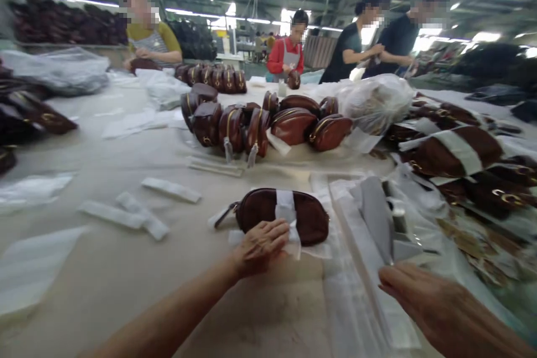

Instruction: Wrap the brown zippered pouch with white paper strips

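A dark brown zipped pouch [255, 207] lies on the table in front of me, a strip of white paper [286, 201] wrapped around its middle. My left hand [262, 243] rests along the pouch's near edge, fingers stretched out flat over the strip's lower end. A short strap with a metal fitting [226, 215] sticks out from the pouch's left end. To the right, my right hand [413, 291] is closed, fingertips pressed together at the lower corner of a grey sheet [375, 215]. The hand itself hides its exact hold.
Loose white paper strips [142, 215] lie at left. Brown pouches [255, 126] stand in a group beyond, near a clear plastic bag [377, 100]. More wrapped pouches [457, 151] are piled at right. Several people [287, 56] stand across the table.
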